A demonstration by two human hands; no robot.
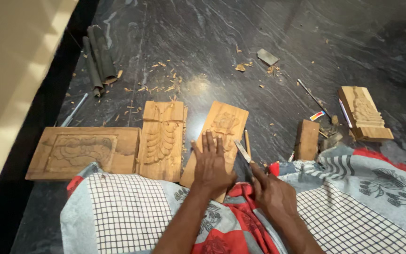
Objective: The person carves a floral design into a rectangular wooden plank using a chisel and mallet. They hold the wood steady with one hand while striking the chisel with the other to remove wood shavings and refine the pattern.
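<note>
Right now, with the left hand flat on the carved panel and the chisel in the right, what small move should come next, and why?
Probably bring the chisel tip onto the carved panel. The left hand already pins it, while the right hand holds the blade just off its right edge.

— What's the carved panel [222,134] made of?
— Pale raw wood, matt, with rough-cut relief. The two panels left of it, the leaf-carved panel [161,138] and the wide panel [83,151], look the same.
— And the chisel [243,152]?
— Bare metal blade, dull sheen.
— The floor [203,42]?
— Dark polished stone, glossy, strewn with wood chips [158,84].
— The wrap [128,211]?
— Soft printed cloth.
</note>
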